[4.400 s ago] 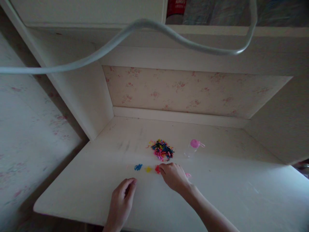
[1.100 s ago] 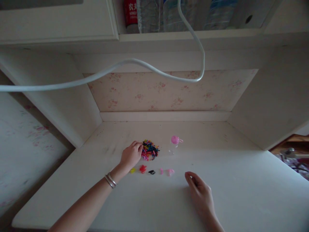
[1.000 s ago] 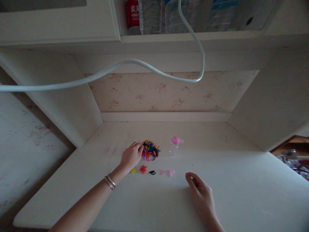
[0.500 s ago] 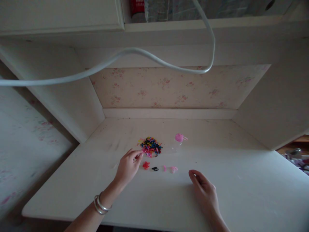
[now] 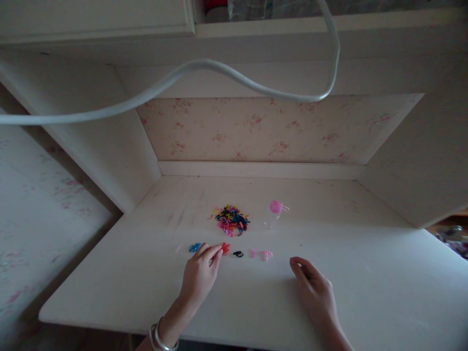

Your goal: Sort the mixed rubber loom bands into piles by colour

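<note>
My left hand, with metal bangles at the wrist, has its fingertips pinched together at a small cluster of red rubber bands. Anything between those fingertips is too small to make out. Blue rubber bands lie just left of these fingers, partly covered. Further right in the row are black bands, a bright pink bit and pale pink bands. Behind the row is a mixed heap of colourful rubber bands. Resting at the right, my right hand is curled closed with nothing visible in it.
A small clear container with a pink lid and loop stands behind the row, right of the heap. All lies on a white desk under a shelf, between side panels. A white cable crosses the upper view.
My left hand has come down from the mixed heap to the red bands, and the blue ones now show beside it. My right hand holds its pose. The view has shifted slightly.
</note>
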### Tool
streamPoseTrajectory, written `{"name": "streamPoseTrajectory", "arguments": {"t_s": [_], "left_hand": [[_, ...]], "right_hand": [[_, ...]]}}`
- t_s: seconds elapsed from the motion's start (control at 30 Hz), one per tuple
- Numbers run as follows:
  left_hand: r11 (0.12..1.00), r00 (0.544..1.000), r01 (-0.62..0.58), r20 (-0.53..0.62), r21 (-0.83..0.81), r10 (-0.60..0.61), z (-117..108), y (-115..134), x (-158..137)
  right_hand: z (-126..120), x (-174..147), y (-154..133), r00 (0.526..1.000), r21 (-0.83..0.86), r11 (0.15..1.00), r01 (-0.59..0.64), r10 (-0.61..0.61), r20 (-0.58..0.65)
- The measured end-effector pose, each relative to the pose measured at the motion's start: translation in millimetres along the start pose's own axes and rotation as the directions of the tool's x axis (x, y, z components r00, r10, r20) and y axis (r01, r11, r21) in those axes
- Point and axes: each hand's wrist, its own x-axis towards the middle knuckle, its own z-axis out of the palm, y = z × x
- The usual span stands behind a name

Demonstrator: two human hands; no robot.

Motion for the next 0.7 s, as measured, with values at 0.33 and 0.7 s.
{"name": "streamPoseTrajectory", "arguments": {"t_s": [0.33, 0.7], "left_hand": [[0.955, 0.995, -0.008, 0.095, 0.296, -0.021, 5, 6, -3], [0.999, 0.998, 0.033, -0.055, 0.036, -0.031, -22, -23, -38]], "right_hand": [[-1, -1, -4, 1.0, -0.01, 1.0, -0.011, 0.01, -0.012], [0, -1, -2, 1.0, -0.016, 1.0, 0.002, -0.002, -0.006]]}}
